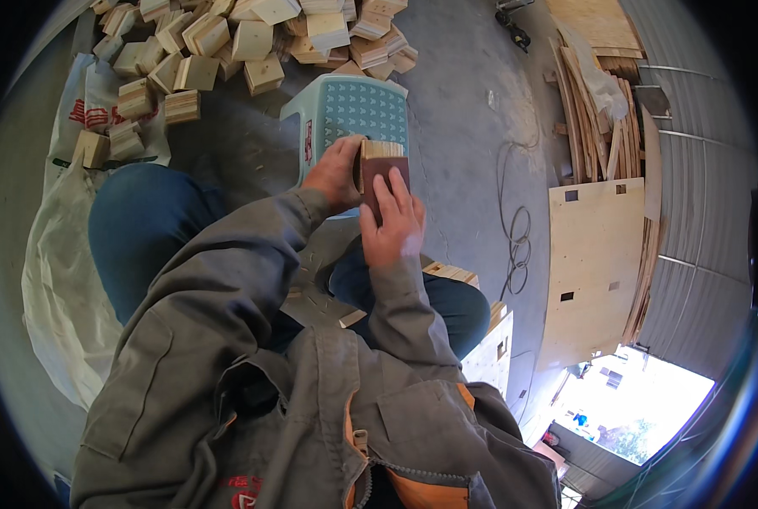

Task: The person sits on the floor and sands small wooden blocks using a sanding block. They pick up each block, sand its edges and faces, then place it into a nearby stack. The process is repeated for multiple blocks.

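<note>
Over the pale blue plastic stool [364, 110], my left hand [338, 175] is closed around the left side of a wooden block [382, 151]. Layered pale wood shows at the block's far end, and its face toward me is brown. My right hand [393, 222] holds it from the near side, with the fingers lying along the brown face and the thumb by the left edge. Whether the brown face is part of the block or a separate piece against it, I cannot tell. The block's underside is hidden.
Many layered wood blocks [252, 47] lie heaped at the far left, some on a white woven sack [56, 280]. A cable [519, 246] lies coiled on the floor to the right. Beyond it lean a plywood panel [591, 271] with cut-outs and stacked boards [595, 127].
</note>
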